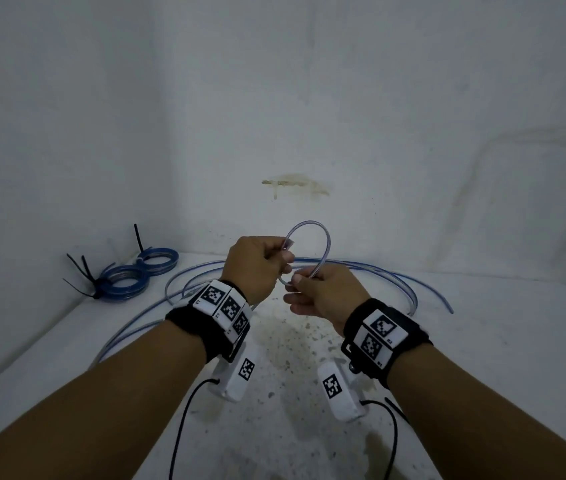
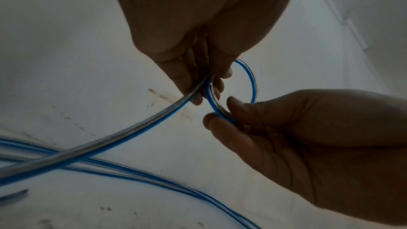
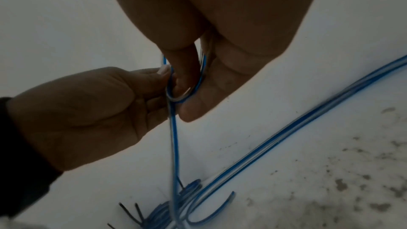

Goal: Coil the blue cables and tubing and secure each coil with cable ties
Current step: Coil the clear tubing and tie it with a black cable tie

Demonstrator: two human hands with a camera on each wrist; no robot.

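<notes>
Tubing, clear with a blue stripe, forms 1 small upright loop between my 2 hands above the white table. My left hand holds the loop's left side, fingers curled around the tube, with the cut end poking out beside my thumb. My right hand pinches the loop's lower part between thumb and forefinger; the other fingers hang loosely below.

In the left wrist view, the loop runs from my left fingers round to the right thumb and forefinger, and the free length leaves my left hand and slopes down toward the table. In the right wrist view, the tube drops from the 2 hands toward the tabletop.

The rest of the tubing lies on the table in wide loose arcs, reaching past both wrists to a free end on the right.

At the far left, near the wall, 2 finished blue coils lie side by side, touching. Black cable ties bind the nearer coil, their tails sticking outward; another tie's tail stands up from the farther coil.

Both wrists carry black bands with black-and-white square markers.
</notes>
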